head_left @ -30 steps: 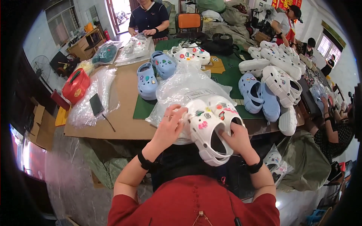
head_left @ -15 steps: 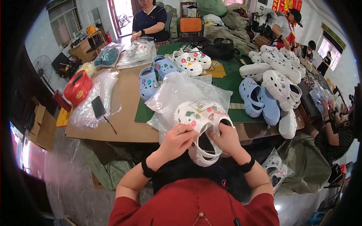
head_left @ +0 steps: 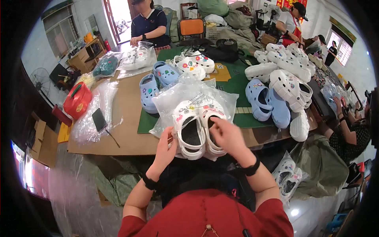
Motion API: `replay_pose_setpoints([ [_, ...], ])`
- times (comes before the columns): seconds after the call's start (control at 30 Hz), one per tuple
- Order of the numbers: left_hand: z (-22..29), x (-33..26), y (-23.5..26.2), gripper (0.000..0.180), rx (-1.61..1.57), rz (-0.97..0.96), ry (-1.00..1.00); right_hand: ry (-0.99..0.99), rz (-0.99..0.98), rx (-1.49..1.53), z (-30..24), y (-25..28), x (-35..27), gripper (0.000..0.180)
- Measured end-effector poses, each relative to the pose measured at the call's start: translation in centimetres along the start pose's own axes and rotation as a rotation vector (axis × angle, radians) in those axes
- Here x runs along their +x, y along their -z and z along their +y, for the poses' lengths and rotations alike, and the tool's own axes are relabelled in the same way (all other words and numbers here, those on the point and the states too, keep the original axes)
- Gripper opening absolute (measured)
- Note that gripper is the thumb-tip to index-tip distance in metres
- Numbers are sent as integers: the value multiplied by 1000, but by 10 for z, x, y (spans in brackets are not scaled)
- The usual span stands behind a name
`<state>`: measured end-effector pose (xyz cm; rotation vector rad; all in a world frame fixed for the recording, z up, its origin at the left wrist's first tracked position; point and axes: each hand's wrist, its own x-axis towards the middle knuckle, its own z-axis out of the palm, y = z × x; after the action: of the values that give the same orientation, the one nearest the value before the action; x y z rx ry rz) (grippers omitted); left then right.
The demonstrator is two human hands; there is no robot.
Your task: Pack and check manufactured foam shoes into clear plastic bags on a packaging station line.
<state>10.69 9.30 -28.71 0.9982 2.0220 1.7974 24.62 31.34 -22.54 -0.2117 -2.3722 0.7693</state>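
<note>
A pair of white clogs (head_left: 190, 136) with colourful charms sits side by side at the table's near edge, heels toward me. Their toes are inside a clear plastic bag (head_left: 166, 103) that spreads out beyond them. At the left clog's outer side, my left hand (head_left: 164, 152) is closed, fingertips pinching what looks like the bag's edge. My right hand (head_left: 231, 138), slightly blurred, curls over the right clog's side, fingertips at its opening. Blue clogs (head_left: 149, 94) with charms stand just past the bag on the left.
More blue clogs (head_left: 258, 100) and a heap of white clogs (head_left: 290, 63) fill the right side. Left are a red bag (head_left: 77, 100), a dark phone (head_left: 98, 119) and a stack of plastic bags (head_left: 89, 132). Bagged clogs (head_left: 287, 175) lie below at right. Co-workers stand across the table.
The clogs have come down from a tilted hold to rest nearly level, both openings now facing up. My left hand has moved left off the shoe tops; my right hand has shifted over the right clog.
</note>
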Motion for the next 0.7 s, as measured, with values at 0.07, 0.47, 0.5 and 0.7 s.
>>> replay_pose_setpoints([
  [0.07,17,-13,1,62,74,-26,-81,-80,123,45,20,24,1,27],
  [0.47,37,-23,-25,138,607,-184,-198,65,-113,-15,131,-10,9,47],
  [0.5,35,-24,-29,136,682,-145,-216,67,-116,-11,130,-13,6,47],
  [0.7,29,-24,-43,130,625,44,-231,-79,61,99,100,-8,-2,36],
])
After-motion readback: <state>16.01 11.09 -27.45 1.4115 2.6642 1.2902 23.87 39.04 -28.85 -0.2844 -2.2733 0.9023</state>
